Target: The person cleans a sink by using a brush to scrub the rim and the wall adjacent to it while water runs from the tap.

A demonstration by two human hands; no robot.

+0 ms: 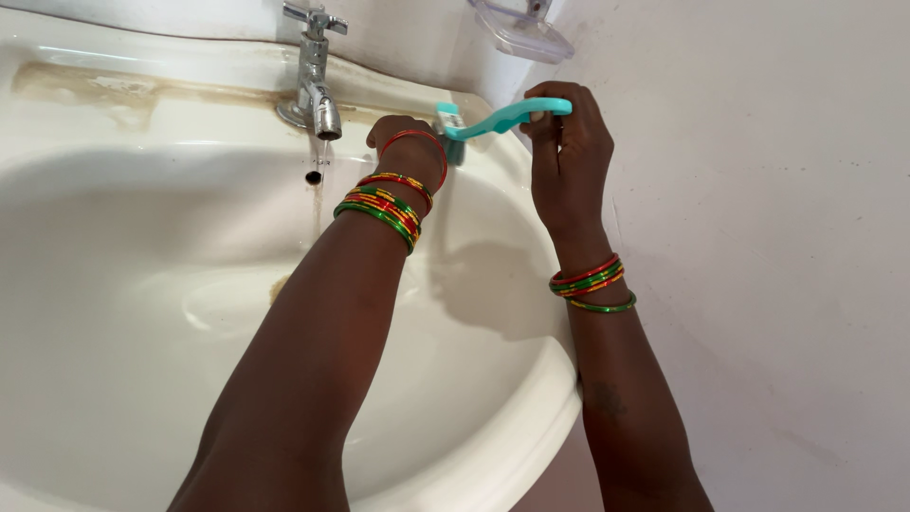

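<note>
Turquoise toothbrush [502, 118]: plastic, held level above the back right rim of the basin, bristle head pointing left toward the tap.
Right hand [567, 156]: closed around the toothbrush handle at its right end, fingers wrapped over it.
Left hand [403, 137]: bent away at the wrist, just left of the brush head; whether it is clenched or slack cannot be told.
Bangles [384, 204]: red, green and gold, worn on both wrists.
Tap [316, 81]: chrome, behind the left hand, a thin stream falling from the spout.
Washbasin [142, 284]: white ceramic, brown staining along the back ledge.
Soap holder [521, 33]: clear plastic, mounted above on the white wall [758, 237].
</note>
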